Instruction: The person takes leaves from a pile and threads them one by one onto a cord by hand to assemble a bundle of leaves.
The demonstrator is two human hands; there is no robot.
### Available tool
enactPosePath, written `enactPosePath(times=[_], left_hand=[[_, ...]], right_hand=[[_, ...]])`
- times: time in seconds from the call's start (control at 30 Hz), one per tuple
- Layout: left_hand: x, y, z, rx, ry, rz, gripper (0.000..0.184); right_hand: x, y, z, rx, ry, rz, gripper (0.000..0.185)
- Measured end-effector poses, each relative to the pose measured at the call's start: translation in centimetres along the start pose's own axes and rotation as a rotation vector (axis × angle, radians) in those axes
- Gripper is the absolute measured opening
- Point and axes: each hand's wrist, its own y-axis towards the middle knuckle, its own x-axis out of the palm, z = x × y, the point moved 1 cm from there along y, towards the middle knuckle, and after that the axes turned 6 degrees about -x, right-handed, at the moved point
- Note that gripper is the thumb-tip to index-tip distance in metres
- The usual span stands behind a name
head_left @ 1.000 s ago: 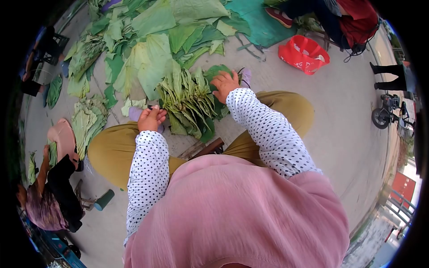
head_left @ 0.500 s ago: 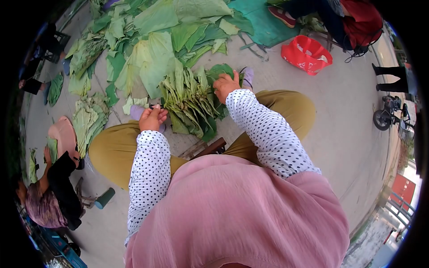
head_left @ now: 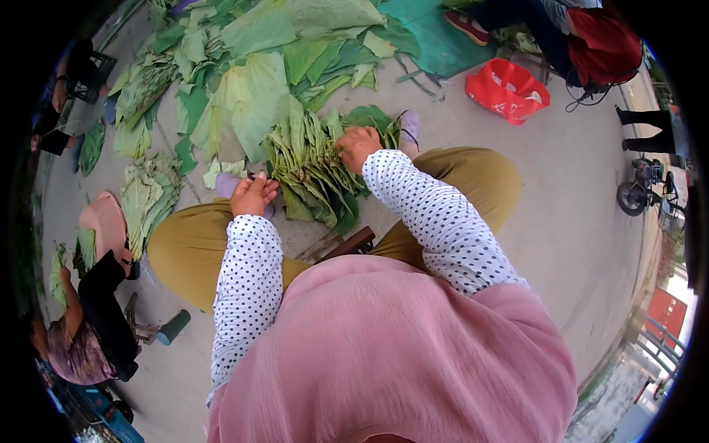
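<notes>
A thick stack of folded green leaves [head_left: 314, 170] stands on the ground between my feet, its folded edges in rows. My right hand [head_left: 358, 146] is at the stack's upper right, its fingers curled onto the folded leaves; the fingertips are partly hidden. My left hand [head_left: 253, 196] is just left of the stack, thumb and fingers pinched together. A small dark thing shows at those fingertips, too small to name.
Large loose leaves [head_left: 255, 96] spread over the ground ahead. A red bag [head_left: 506, 90] stands at the upper right, near a person's shoe [head_left: 467, 26]. At the left, another person [head_left: 77, 332] sits handling leaves. A wooden stool [head_left: 347, 245] is beneath me.
My right hand has moved left, from the stack's right end onto the folded leaves, and its fingers have curled in. My left hand has stayed put. The person at left has lifted a leaf.
</notes>
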Motion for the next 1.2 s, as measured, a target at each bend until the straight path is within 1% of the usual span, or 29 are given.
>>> enactPosePath(times=[0.07,0.13,0.2,0.27,0.3,0.33,0.43,0.47,0.57,0.6,0.67,0.7,0.77,0.83,0.9,0.97,1.0,1.07,1.1,1.13,1.2], left_hand=[[-0.1,0.0,-0.1,-0.005,0.005,0.002,0.016],[-0.1,0.0,-0.1,0.001,0.009,0.013,0.011],[-0.1,0.1,0.0,0.002,0.003,0.026,0.011],[-0.1,0.2,0.0,0.005,-0.003,0.037,0.011],[-0.2,0.2,0.0,0.004,-0.006,0.041,0.012],[-0.3,0.3,0.0,0.003,-0.01,0.046,0.012],[-0.4,0.4,-0.1,-0.004,-0.011,0.034,0.013],[-0.4,0.5,-0.1,-0.002,-0.01,0.031,0.013],[-0.2,0.3,-0.1,-0.005,-0.019,0.021,0.014],[-0.1,0.1,0.0,-0.002,-0.012,0.02,0.013],[0.0,-0.1,0.2,0.002,-0.008,0.024,0.013],[0.1,-0.1,0.2,0.002,-0.006,0.022,0.013],[0.0,-0.2,0.2,-0.001,-0.002,0.023,0.013],[0.0,-0.2,0.2,-0.004,0.0,0.007,0.016],[-0.2,0.0,0.0,0.0,-0.012,0.013,0.014],[-0.2,0.3,-0.1,0.005,-0.024,0.015,0.013],[-0.3,0.3,-0.1,0.008,-0.022,0.025,0.012],[-0.3,0.3,-0.2,0.01,-0.021,0.034,0.012],[-0.3,0.3,-0.2,0.013,-0.029,0.03,0.012],[-0.3,0.4,-0.2,0.016,-0.037,0.025,0.012],[-0.2,0.3,-0.2,0.012,-0.046,0.019,0.013]], right_hand=[[-0.9,0.5,-0.3,0.135,0.022,-0.249,0.032],[-2.2,0.2,-0.7,0.132,-0.037,-0.246,0.032],[-2.8,-0.6,0.0,0.131,-0.101,-0.241,0.032],[-2.3,-1.7,2.1,0.216,-0.114,-0.11,0.032],[-3.1,-2.0,2.4,0.262,-0.149,-0.188,0.035],[-3.3,-2.3,3.0,0.262,-0.15,-0.187,0.035],[-4.0,-2.5,3.4,0.427,-0.34,-0.288,0.045],[-4.0,-2.6,3.0,0.429,-0.341,-0.285,0.045],[-3.4,-2.3,1.2,0.083,-0.248,-0.102,0.046],[-3.0,-2.0,0.5,0.082,-0.25,-0.103,0.046],[-2.3,-1.5,-1.2,-0.077,0.011,-0.005,0.032],[-2.1,-1.2,-1.5,-0.08,0.012,-0.007,0.032],[-1.7,-0.9,-1.9,-0.05,0.019,-0.115,0.026],[-2.1,-1.2,-1.6,-0.072,-0.002,-0.111,0.027],[-2.4,-1.5,-1.0,-0.093,-0.024,-0.108,0.028],[-2.7,-1.6,0.3,0.024,-0.158,-0.078,0.027],[-2.9,-1.8,1.0,0.024,-0.16,-0.078,0.027],[-3.4,-2.2,2.5,0.193,-0.248,-0.067,0.027],[-3.6,-2.3,3.0,0.238,-0.321,-0.049,0.029],[-3.4,-2.4,3.1,0.239,-0.322,-0.048,0.029],[-3.4,-2.7,2.8,0.237,-0.295,0.044,0.028]])
